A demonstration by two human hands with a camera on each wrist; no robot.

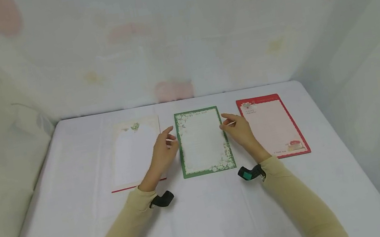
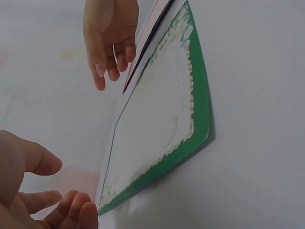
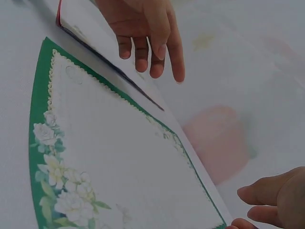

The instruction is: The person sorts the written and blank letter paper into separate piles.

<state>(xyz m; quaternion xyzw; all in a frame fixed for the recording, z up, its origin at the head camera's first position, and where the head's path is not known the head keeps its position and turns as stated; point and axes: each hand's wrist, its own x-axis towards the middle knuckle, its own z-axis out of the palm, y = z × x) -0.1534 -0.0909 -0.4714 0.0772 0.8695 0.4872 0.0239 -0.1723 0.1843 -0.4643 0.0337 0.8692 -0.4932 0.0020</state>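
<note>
A writing pad with a green border and white flowers [image 1: 202, 143] lies flat in the middle of the table. Close to its left edge is my left hand [image 1: 164, 148], with fingers loosely bent and nothing in them. My right hand [image 1: 238, 129] hovers by the opposite edge, thumb and fingers apart, fingertips right at the green border. Seen from the left wrist, the right hand [image 2: 112, 38] hangs over the pad's far side with relaxed fingers. The right wrist view shows the left hand [image 3: 147, 31] likewise loose and holding nothing.
A pale pad with a red bottom edge [image 1: 130, 158] lies to the left, partly behind the left hand and wrist. On the right is a red-bordered pad [image 1: 272, 127] with a cake picture. A white cloth covers the table [image 1: 210, 215]; patterned curtains [image 1: 177, 45] hang behind and at both sides.
</note>
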